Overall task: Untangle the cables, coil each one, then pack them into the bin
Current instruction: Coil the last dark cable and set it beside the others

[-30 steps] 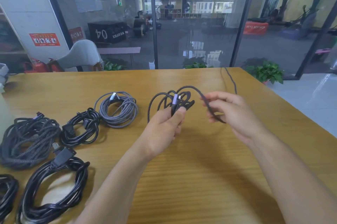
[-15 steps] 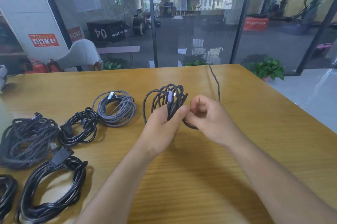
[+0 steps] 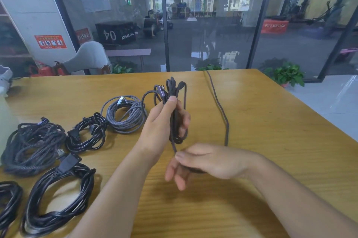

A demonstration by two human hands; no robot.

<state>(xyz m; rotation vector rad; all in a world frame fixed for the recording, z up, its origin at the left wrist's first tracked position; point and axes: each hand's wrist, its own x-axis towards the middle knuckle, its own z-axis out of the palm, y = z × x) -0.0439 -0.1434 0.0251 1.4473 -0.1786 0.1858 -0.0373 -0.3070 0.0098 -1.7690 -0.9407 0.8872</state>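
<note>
My left hand [image 3: 164, 121] grips a bundle of dark braided cable [image 3: 175, 102] held upright above the wooden table [image 3: 271, 141], with a purple plug at its top. My right hand [image 3: 203, 162] sits lower and nearer to me, pinching the same cable just below the bundle. The cable's loose end [image 3: 220, 110] trails from behind my right hand across the table to the far edge.
Coiled cables lie in a row on the left: a grey braided coil [image 3: 126, 113], a small black coil [image 3: 87, 135], a dark braided heap [image 3: 33, 144], a large black coil [image 3: 56, 197] and another at the left edge [image 3: 7, 201]. A glass wall stands beyond the table.
My right hand dropped from beside the bundle to below it, drawing the cable downward. My left hand turned the bundle upright.
</note>
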